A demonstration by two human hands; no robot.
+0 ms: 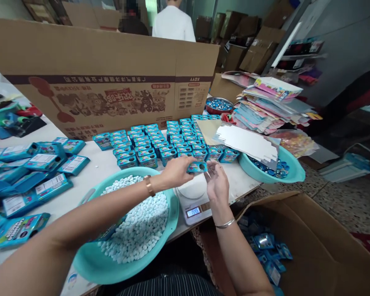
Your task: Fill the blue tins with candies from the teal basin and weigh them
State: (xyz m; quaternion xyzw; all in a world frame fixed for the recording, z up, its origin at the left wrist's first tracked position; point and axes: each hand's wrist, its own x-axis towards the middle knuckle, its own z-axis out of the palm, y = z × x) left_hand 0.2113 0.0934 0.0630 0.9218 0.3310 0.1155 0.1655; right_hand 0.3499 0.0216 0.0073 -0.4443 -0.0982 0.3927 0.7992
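My left hand (pixel 177 172) grips one end of a small blue candy box (pixel 197 167) above the white digital scale (pixel 191 190). At the box's other end, my right hand (pixel 218 183) has its fingers curled against it, partly hidden. Below my left forearm, a turquoise basin (pixel 172 211) holds many pale blue candies (pixel 132 234), with a blue box partly hidden under the arm. Just beyond my hands, rows of blue candy boxes (pixel 146 153) stand close together on the white table (pixel 103 164).
Flat blue cartons (pixel 49 185) lie piled at left. A large cardboard box (pixel 120 57) stands behind the rows. At right, another turquoise basin (pixel 291 164) holds blue pieces beneath white card (pixel 249 142). An open carton (pixel 314 238) with blue packs sits below. Two people are at the back.
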